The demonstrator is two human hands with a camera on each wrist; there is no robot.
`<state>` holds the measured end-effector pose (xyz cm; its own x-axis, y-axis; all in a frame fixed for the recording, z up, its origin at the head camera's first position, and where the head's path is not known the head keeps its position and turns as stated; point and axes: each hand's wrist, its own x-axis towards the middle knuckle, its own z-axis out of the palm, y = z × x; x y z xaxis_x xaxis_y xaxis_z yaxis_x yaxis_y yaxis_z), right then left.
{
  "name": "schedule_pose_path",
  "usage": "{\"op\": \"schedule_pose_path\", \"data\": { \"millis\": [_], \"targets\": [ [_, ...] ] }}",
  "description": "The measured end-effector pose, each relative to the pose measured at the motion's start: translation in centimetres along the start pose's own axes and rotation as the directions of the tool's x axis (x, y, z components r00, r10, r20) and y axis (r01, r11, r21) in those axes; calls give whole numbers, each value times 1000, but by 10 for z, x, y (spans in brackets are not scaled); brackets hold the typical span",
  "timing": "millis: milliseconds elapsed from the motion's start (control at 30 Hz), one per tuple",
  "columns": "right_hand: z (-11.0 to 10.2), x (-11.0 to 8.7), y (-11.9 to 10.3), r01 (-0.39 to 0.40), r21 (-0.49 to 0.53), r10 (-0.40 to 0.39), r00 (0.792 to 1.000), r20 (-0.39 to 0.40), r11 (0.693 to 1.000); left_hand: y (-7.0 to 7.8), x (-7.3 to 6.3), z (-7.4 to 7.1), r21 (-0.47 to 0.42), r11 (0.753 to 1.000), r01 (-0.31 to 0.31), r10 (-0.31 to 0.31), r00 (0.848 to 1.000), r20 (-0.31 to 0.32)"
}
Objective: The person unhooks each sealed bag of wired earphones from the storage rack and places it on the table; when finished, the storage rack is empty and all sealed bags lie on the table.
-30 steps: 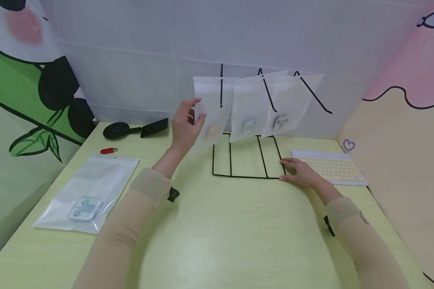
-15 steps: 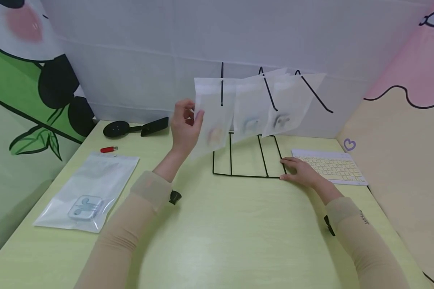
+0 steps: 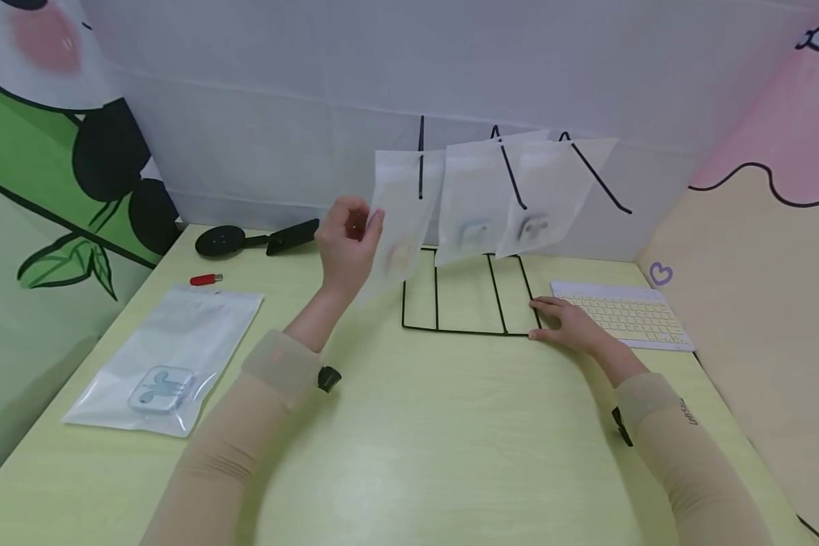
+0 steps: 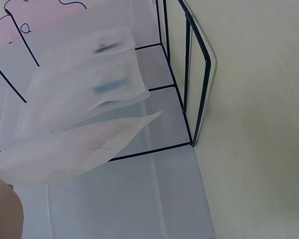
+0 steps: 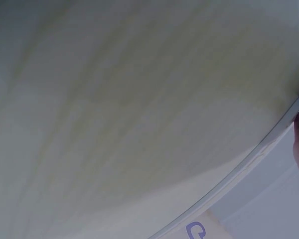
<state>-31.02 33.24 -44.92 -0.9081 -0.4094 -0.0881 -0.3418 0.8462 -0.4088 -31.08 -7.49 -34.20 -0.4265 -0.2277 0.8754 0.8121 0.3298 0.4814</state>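
In the head view, my left hand (image 3: 346, 246) pinches the left edge of a translucent white plastic bag (image 3: 403, 205). This bag hangs on the leftmost hook of a black wire rack (image 3: 469, 331), with a blurred orange-pink item inside. The left wrist view shows the bag (image 4: 84, 149) edge-on, its lower end tapering out from the rack's back bars. My right hand (image 3: 566, 324) holds the rack's front right corner, thumb and fingers at the wire. Two similar bags hang on the other hooks: the middle bag (image 3: 474, 197) with a pale blue item, the right bag (image 3: 553, 189) with a dark one.
A white keyboard (image 3: 621, 315) lies beside my right hand. To the left are a larger bag (image 3: 198, 334) with an earphone case (image 3: 161, 390), a red USB stick (image 3: 206, 279), a black ladle (image 3: 221, 241) and a black spatula-like tool (image 3: 292, 236). Behind stands a white cloth wall (image 3: 280, 152).
My left hand has shifted slightly down and left at the bag's edge, and the bag has turned a little. The right hand and rack stay in place.
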Motion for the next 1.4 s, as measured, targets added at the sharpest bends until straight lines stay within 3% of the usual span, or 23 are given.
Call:
{"op": "schedule_pose_path", "data": {
  "millis": [600, 900, 1400],
  "targets": [
    [0, 0, 0, 18, 2, -18, 1000, -7, 1000, 28, -8, -9, 26, 1000, -9, 9, 999, 34],
    [0, -1, -1, 23, -5, -23, 1000, -11, 1000, 49, -12, -17, 1, 999, 53, -53, 997, 50],
    [-1, -1, -1, 12, 14, -12, 1000, 7, 1000, 76, -16, -41, 72, 991, 117, -127, 978, 165]
  ]
}}
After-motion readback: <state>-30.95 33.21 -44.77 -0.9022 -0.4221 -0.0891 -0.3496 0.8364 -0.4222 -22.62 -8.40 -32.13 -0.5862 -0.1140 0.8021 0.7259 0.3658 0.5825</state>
